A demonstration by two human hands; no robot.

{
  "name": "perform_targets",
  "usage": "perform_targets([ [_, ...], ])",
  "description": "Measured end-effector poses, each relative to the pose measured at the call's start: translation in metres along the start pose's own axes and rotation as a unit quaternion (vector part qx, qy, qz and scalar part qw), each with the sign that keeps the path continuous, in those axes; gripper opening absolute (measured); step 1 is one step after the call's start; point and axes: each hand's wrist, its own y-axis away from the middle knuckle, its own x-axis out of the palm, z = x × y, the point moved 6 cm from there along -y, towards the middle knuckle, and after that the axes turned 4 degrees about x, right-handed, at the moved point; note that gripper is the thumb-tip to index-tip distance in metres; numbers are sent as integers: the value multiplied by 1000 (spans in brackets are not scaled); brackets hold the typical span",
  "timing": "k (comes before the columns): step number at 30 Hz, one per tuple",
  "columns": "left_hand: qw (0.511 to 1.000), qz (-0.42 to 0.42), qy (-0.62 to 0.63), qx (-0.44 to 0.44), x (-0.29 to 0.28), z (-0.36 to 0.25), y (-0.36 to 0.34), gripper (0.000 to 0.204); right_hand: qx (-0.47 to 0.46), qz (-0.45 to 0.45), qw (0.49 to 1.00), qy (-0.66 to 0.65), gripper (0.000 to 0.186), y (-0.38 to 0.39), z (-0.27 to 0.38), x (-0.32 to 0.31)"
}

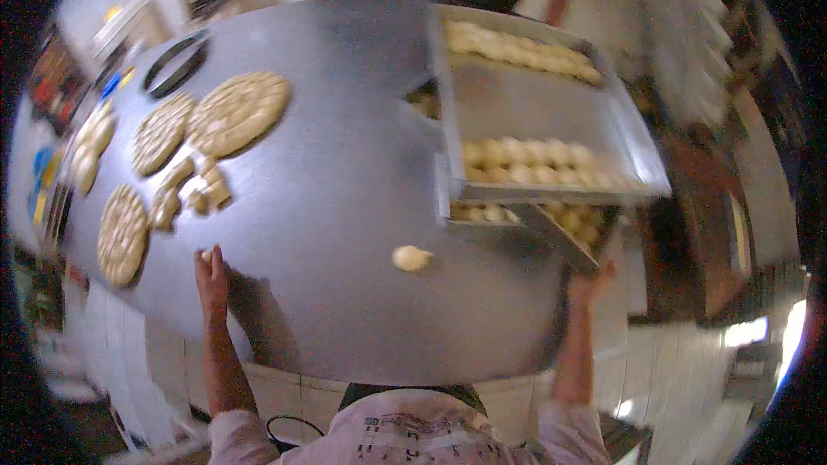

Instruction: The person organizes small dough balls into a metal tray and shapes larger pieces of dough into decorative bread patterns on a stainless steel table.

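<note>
Swinging the strip [557, 238] your right hand [591, 282] seems to grasp could dent the balls [584, 226] beside it, while a lone ball [412, 258] lies toward your left hand [212, 279], whose hold is unclear.

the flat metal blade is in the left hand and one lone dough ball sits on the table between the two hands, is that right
Not quite: the head view shows the flat metal blade in the right hand, not the left hand. The lone dough ball does sit on the table between the two.
</note>
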Motion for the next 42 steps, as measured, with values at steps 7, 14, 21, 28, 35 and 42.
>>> perform_targets([
  [7, 934, 112, 301, -158, 35, -118, 59, 20, -157, -151, 942, 255, 26, 20, -14, 3],
  [14, 893, 223, 366, -135, 75, -185, 102, 17, -243, -89, 936, 237, 16, 50, 20, 1],
  [21, 865, 251, 412, -137, 71, -215, 132, 20, -48, -62, 920, -383, 33, -76, 104, -73],
  [28, 856, 352, 357, -124, 104, -274, 154, 18, -154, -27, 986, 66, 29, -180, 181, -47],
  [35, 828, 508, 234, 52, 114, -244, 181, 34, -346, 190, 919, -19, 30, 56, 247, 87],
  [42, 928, 303, 216, 0, 101, -161, 67, 40, -158, 71, 981, 84, 32, 122, 68, 74],
])
